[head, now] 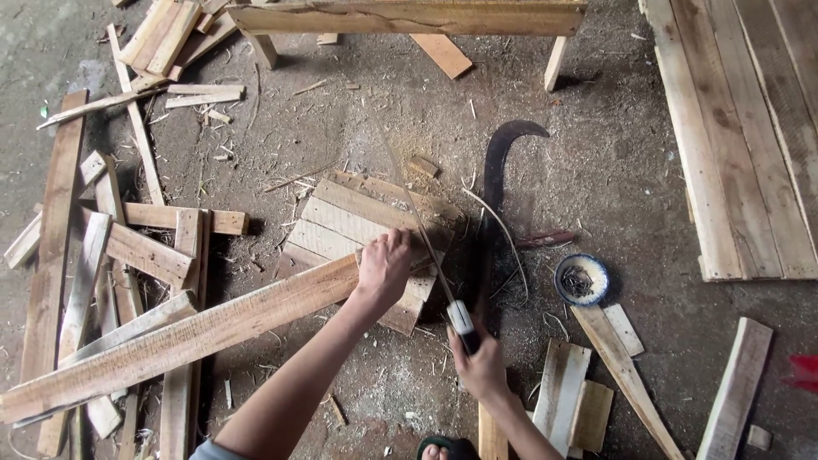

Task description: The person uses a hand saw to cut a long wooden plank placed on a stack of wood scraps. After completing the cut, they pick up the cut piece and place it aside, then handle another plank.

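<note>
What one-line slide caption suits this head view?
Left hand steadies a long pale wooden plank on stacked boards while right hand drives a thin-bladed handsaw.

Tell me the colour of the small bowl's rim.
Blue and white rim on the small bowl, seen clearly in the head view.

The plank (196,336) is pale, rough-sawn wood. The saw (426,243) has a thin dull metal blade and smooth, glossy handle. The sickle (498,179) is dark, matt metal. The floor (596,170) is gritty with sawdust.
</note>
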